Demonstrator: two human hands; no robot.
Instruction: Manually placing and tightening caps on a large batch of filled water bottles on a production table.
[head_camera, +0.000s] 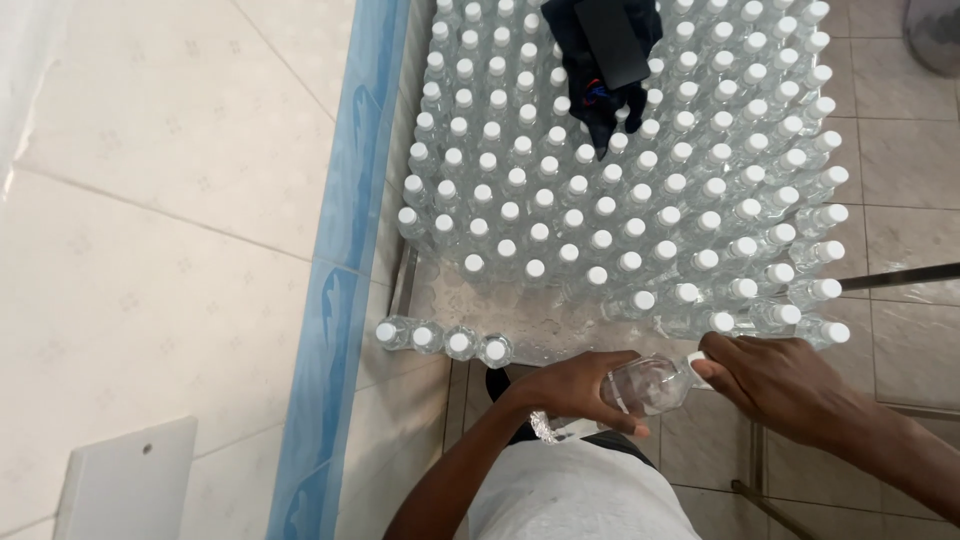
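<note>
The left hand (575, 392) has its fingers clamped around the body of a clear plastic bottle (645, 385), held on its side near the front edge of the desk (520, 315). The right hand (770, 385) has its fingers closed on the cap end. I think it is best to keep the body steady and turn only the cap, away from the standing bottles (620, 170).

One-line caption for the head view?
Both hands, left and right, hold a clear bottle beside rows of white-capped bottles.
</note>
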